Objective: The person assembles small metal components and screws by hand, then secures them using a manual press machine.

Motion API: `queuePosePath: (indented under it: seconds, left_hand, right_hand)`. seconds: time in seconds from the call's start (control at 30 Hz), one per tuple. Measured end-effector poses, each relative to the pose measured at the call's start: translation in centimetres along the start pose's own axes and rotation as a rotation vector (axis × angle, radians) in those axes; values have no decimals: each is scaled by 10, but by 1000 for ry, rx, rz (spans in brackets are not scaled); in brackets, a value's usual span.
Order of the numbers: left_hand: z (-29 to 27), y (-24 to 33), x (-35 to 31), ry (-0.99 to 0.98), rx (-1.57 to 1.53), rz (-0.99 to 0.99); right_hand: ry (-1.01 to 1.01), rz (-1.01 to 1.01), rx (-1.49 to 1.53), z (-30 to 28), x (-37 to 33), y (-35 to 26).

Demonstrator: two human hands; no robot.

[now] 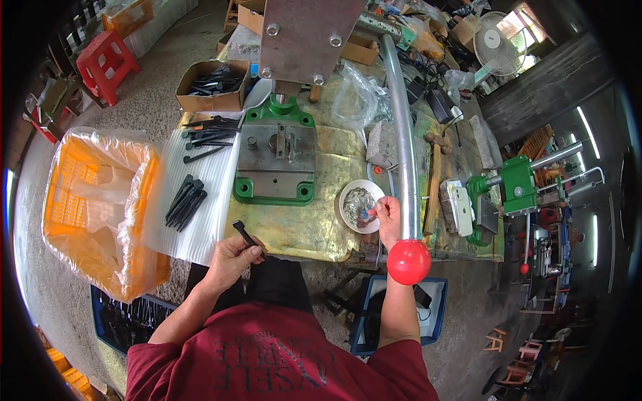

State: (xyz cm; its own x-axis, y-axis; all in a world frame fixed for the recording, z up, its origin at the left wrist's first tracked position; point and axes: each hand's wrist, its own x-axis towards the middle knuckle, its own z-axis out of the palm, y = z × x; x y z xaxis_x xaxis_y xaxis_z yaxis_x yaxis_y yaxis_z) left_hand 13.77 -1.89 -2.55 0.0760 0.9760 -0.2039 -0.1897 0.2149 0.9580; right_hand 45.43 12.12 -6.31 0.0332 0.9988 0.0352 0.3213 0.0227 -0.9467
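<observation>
One slim, plastic-looking black piece with a wider end [246,234] sits clamped in the grip of our left hand [229,260], by the near edge of the worn yellowish surface [284,230]. Our right hand [388,219] is at the rim of a round white bowl [342,202] holding small silvery parts [358,200]; we cannot tell whether its grip is closed.

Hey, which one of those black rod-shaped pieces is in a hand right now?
The black piece in the left hand, its wider head sticking out past the fingers; the others beside the green press lie on the white sheet.
</observation>
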Motion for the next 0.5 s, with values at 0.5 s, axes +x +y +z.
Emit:
queuePosePath:
  seconds: [0.5]
  left_hand:
    - [0,-4,-1,-3,-3,-3]
  right_hand:
    - [-3,-356,-903,10,-4,-26]
